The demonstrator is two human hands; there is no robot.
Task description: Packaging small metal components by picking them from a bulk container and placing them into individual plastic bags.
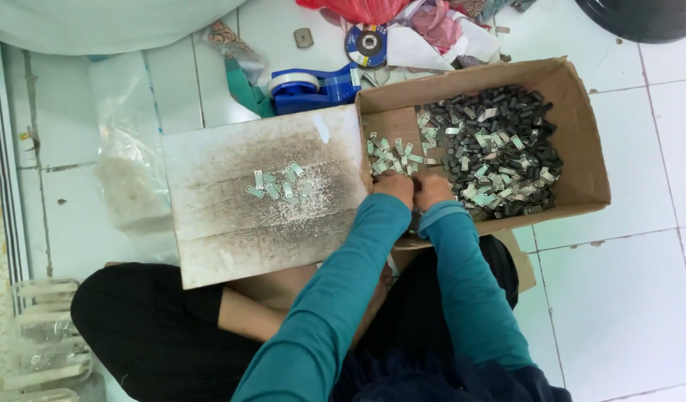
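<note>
My left hand (394,187) and my right hand (433,189) are pressed together, fingers curled, at the near rim of an open cardboard box (585,134). What they pinch is hidden between them. The box holds a heap of small black parts (507,123) mixed with small silver metal clips (496,179), and more clips (391,152) lie on its left side just beyond my hands. A dirty cardboard flap (231,223) left of the hands carries a small pile of the silver clips (280,182).
A blue tape dispenser (313,85) and a grinding disc (367,45) lie on the white tiled floor behind the box. A clear plastic bag (127,164) sits to the left. White ribbed objects (37,335) are at lower left. My crossed legs are below.
</note>
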